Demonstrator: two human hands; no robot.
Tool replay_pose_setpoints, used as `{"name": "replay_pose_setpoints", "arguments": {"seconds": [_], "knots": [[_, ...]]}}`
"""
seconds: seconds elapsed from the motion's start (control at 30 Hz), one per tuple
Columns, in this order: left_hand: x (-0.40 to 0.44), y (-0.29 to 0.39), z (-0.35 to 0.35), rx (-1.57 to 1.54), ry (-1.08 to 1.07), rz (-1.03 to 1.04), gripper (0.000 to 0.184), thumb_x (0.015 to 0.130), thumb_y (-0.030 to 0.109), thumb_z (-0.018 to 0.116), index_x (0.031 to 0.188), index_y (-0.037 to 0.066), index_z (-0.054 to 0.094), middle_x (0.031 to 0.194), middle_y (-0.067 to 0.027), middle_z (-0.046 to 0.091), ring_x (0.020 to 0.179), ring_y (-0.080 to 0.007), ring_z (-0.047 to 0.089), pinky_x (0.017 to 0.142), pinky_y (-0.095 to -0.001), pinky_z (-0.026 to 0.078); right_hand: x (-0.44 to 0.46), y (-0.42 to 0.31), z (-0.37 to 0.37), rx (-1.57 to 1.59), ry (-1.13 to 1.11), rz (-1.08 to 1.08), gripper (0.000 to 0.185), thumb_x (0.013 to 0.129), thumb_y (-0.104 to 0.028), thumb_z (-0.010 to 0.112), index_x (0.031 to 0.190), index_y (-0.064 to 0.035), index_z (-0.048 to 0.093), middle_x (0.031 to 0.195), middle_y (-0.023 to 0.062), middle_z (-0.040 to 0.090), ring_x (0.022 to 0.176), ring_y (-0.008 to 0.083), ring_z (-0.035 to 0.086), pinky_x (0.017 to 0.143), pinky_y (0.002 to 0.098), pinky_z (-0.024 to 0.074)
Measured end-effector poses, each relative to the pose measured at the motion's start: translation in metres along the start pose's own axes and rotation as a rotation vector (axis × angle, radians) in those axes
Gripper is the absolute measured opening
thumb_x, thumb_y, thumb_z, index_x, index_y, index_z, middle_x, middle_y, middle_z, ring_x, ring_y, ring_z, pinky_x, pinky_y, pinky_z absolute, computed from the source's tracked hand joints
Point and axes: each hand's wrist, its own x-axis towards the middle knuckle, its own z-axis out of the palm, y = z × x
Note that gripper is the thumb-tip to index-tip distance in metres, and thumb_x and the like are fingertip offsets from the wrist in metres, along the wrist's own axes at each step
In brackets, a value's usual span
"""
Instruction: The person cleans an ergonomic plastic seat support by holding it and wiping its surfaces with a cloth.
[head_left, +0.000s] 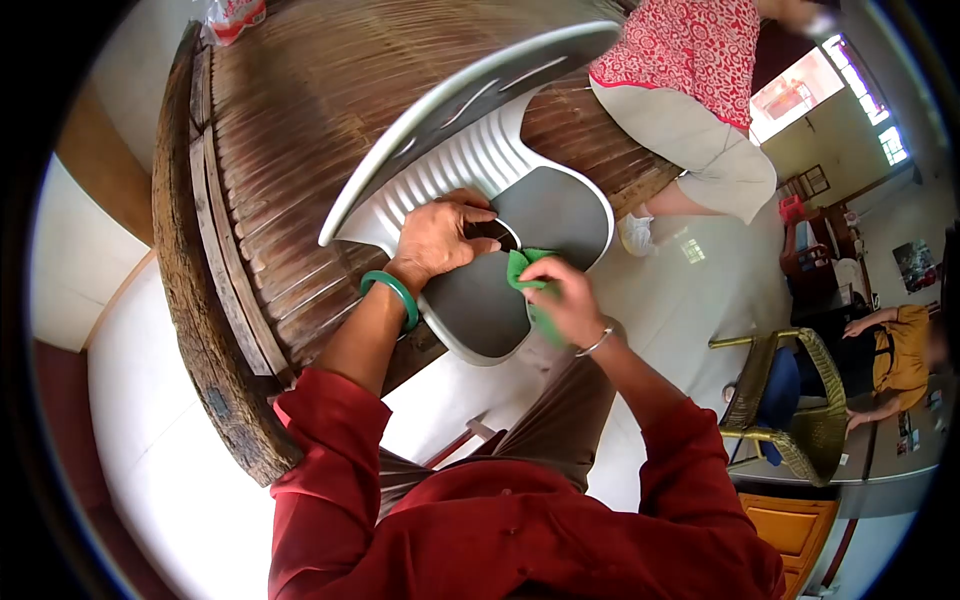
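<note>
A white plastic seat with a ribbed back and grey pads (565, 205) rests on the slatted wooden bed (290, 110), its front reaching past the bed's edge. My left hand (440, 238), with a green bangle above it, grips the seat by the rim of its middle opening, fingers curled. A green cloth (522, 268) is pinched in my right hand (568, 305), which is smeared by motion. The cloth touches the pad rim just right of the opening. My left fingertips lie close to the cloth.
A weathered wooden rail (190, 250) borders the bed on the left. A person in a red patterned top (690, 50) sits on the bed at upper right. Another person in a yellow top (900, 345) is near a woven chair (800, 410). A plastic bag (232, 18) lies at the far corner.
</note>
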Motion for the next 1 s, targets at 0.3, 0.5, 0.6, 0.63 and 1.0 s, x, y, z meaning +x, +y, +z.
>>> {"name": "replay_pose_setpoints", "arguments": {"seconds": [0.3,0.5,0.6,0.63,1.0], "knots": [[0.003,-0.005,0.0,-0.029,-0.012,0.042,0.045,0.073,0.03,0.083,0.113,0.012,0.075,0.122,-0.0017,0.067,0.103,-0.0247,0.068,0.09,-0.0342,0.053,0.071,0.0,-0.085,-0.008,0.612,0.005,0.015,0.085,-0.002,0.07,0.099,-0.0026,0.066,0.096,0.0028,0.064,0.088,0.013,0.059,0.08,0.0276,0.0479],[0.005,-0.004,-0.003,0.044,-0.053,0.046,0.04,0.076,0.031,0.08,0.112,0.013,0.074,0.122,-0.0024,0.066,0.105,-0.0253,0.067,0.092,-0.0375,0.052,0.103,0.023,-0.035,-0.769,0.395,-0.107,0.019,0.082,-0.016,0.071,0.099,-0.011,0.064,0.1,0.011,0.064,0.092,0.0346,0.064,0.077,0.043,0.0507],[0.007,-0.007,0.002,-0.114,0.023,-0.023,0.035,0.079,0.022,0.079,0.11,0.007,0.074,0.117,-0.007,0.069,0.096,-0.0235,0.07,0.086,-0.032,0.053,0.104,0.027,-0.014,-0.718,0.367,-0.104,0.017,0.08,-0.016,0.07,0.096,-0.0125,0.065,0.095,0.0098,0.064,0.089,0.0343,0.064,0.075,0.0443,0.0508],[0.008,-0.008,0.003,-0.196,0.016,-0.08,0.03,0.083,0.017,0.076,0.11,0.005,0.073,0.112,-0.0099,0.071,0.092,-0.0202,0.07,0.084,-0.0305,0.053,0.103,0.018,-0.008,-0.59,0.316,-0.056,0.016,0.079,-0.015,0.069,0.095,-0.0131,0.065,0.092,0.0095,0.064,0.087,0.0342,0.064,0.075,0.0447,0.0508],[0.013,-0.023,-0.015,-1.187,0.09,-0.009,0.055,0.107,0.04,0.039,0.119,-0.006,0.066,0.122,-0.0148,0.068,0.113,-0.0217,0.063,0.106,-0.0339,0.044,0.083,-0.021,0.04,-0.209,0.205,-0.027,0.017,0.08,-0.011,0.07,0.096,-0.0115,0.068,0.094,0.0116,0.068,0.087,0.034,0.066,0.075,0.0426,0.0519]]}}
